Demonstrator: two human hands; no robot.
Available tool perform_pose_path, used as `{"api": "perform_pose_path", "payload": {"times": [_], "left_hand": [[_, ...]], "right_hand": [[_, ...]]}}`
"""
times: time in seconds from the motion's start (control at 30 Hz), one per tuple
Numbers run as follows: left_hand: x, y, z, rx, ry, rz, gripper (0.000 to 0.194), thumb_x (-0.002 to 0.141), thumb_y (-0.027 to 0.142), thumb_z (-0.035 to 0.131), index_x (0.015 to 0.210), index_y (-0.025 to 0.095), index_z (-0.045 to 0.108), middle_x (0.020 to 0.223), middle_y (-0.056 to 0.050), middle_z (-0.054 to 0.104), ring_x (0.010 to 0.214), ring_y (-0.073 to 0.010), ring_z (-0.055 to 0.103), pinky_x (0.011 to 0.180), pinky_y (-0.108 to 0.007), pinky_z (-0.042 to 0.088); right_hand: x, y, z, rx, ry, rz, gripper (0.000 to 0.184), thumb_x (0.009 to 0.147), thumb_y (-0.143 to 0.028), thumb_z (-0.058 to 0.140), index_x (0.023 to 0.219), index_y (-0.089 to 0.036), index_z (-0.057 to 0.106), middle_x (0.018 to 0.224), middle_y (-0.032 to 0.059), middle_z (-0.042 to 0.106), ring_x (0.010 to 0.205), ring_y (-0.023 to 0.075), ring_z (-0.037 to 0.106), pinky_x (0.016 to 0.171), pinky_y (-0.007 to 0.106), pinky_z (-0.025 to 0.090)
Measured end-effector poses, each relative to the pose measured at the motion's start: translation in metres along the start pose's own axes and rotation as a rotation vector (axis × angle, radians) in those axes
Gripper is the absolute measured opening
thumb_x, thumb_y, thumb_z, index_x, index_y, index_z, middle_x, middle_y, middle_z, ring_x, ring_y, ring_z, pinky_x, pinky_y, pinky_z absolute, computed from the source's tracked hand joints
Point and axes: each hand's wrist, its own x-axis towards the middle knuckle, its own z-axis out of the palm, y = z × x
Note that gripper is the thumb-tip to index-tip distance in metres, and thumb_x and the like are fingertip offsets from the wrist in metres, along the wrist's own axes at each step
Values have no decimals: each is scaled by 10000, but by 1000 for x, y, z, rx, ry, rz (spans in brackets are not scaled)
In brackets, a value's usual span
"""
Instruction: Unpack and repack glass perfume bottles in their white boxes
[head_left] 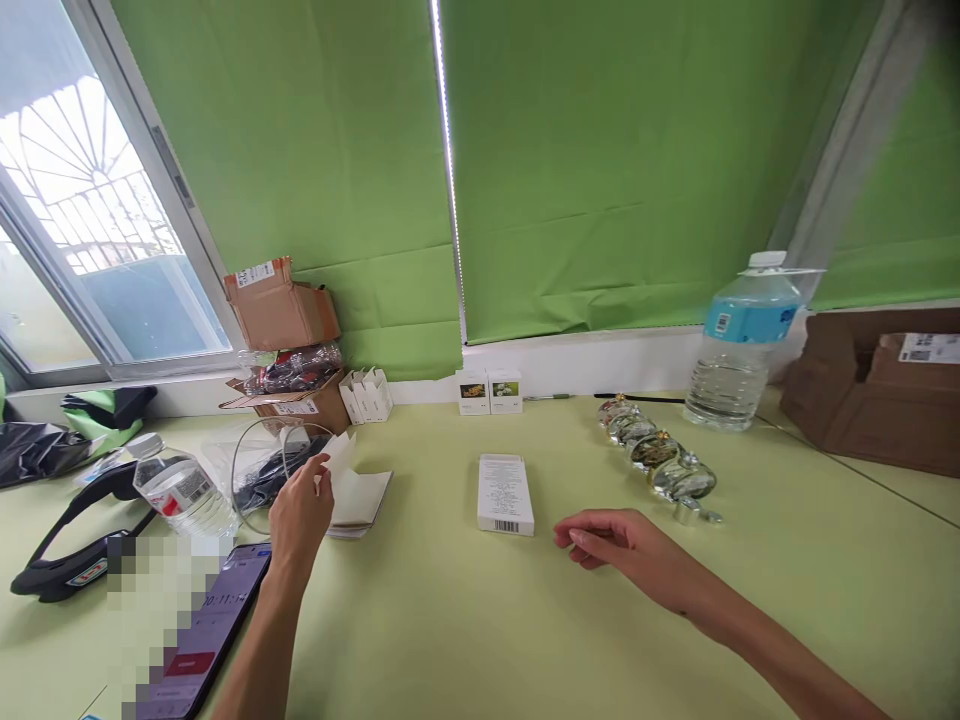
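Observation:
My left hand [301,508] is at the small open notebook [361,500], its fingers bent and pinched against a raised cream page [342,455]. The exact contact is partly hidden behind the fingers. My right hand [615,538] hovers low over the table, loosely curved, thumb a little apart and nothing in it. Just left of its fingertips lies a flat white box [505,495] with printed text and a barcode on its near side; the hand does not touch it.
Left stand a phone [214,620] with a running timer, a water bottle [184,490], a black headset-like frame [82,545] and cardboard boxes [289,310]. Small white cartons [490,392] sit behind. To the right are shiny round ornaments [654,450], a large bottle [739,350] and a brown box [870,400].

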Motion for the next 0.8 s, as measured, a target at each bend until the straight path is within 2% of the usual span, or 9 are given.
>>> {"api": "perform_pose_path", "payload": {"times": [0.17, 0.23, 0.3, 0.4, 0.5, 0.57, 0.63, 0.7, 0.8], "left_hand": [[-1, 2, -2, 28, 88, 40, 279, 894, 338, 475, 1090, 231, 643, 1124, -68, 659, 1026, -260, 577, 811, -342, 455], [-4, 12, 0, -6, 178, 82, 299, 909, 358, 459, 1100, 214, 638, 1167, -84, 635, 1112, -281, 529, 930, -386, 424], [-12, 31, 6, -121, 204, 144, 294, 914, 357, 457, 1096, 210, 635, 1175, -88, 625, 1137, -275, 518, 996, -403, 393], [-35, 68, 20, -418, 11, 220, 256, 891, 370, 508, 1060, 231, 640, 1131, -74, 641, 1104, -255, 560, 990, -398, 413], [-65, 104, 34, -706, -282, 230, 297, 846, 385, 586, 1113, 267, 642, 1218, -67, 626, 1211, -263, 514, 1058, -409, 353], [-81, 120, 44, -875, -447, 108, 382, 820, 417, 621, 1175, 275, 621, 1292, -75, 595, 1273, -275, 472, 1094, -423, 306], [-90, 130, 55, -988, -589, -12, 475, 811, 452, 629, 1239, 252, 579, 1350, -96, 556, 1315, -286, 433, 1097, -433, 298], [-90, 135, 67, -1045, -638, -77, 541, 812, 472, 623, 1282, 217, 537, 1386, -120, 523, 1333, -284, 415, 1102, -428, 293], [-84, 142, 80, -1122, -689, -88, 520, 798, 478, 638, 1232, 206, 555, 1361, -140, 542, 1301, -279, 457, 1077, -402, 338]], "right_hand": [[2, 4, -1, -19, -9, -19, 461, 772, -570, 623, 996, -185, 741, 1042, 106, 707, 948, 267, 643, 870, 389, 514], [3, 7, -1, -38, 1, -37, 444, 805, -548, 596, 1007, -178, 735, 1018, 102, 704, 952, 261, 638, 869, 382, 512], [3, 11, 2, -67, 30, -28, 437, 826, -527, 576, 1036, -172, 722, 953, 94, 705, 933, 257, 638, 852, 382, 516], [2, 12, 10, -129, 82, 5, 461, 841, -499, 559, 1168, -191, 664, 924, 82, 704, 890, 256, 648, 793, 390, 535], [-1, 9, 23, -193, 83, -126, 499, 863, -438, 545, 1324, -248, 552, 1300, 83, 589, 1133, 272, 573, 891, 392, 515], [-3, 8, 31, -317, 88, -248, 555, 859, -407, 562, 1391, -271, 478, 1486, 42, 408, 1330, 281, 397, 1058, 424, 398], [-5, 8, 39, -491, 82, -301, 615, 856, -395, 574, 1435, -273, 407, 1534, 17, 319, 1410, 282, 258, 1155, 453, 246], [-6, 9, 44, -617, 55, -302, 644, 872, -391, 551, 1466, -263, 336, 1550, 8, 269, 1429, 273, 215, 1181, 444, 187], [-9, 9, 47, -688, 23, -297, 629, 903, -370, 495, 1484, -249, 285, 1560, 2, 221, 1430, 261, 222, 1180, 415, 215]]}}
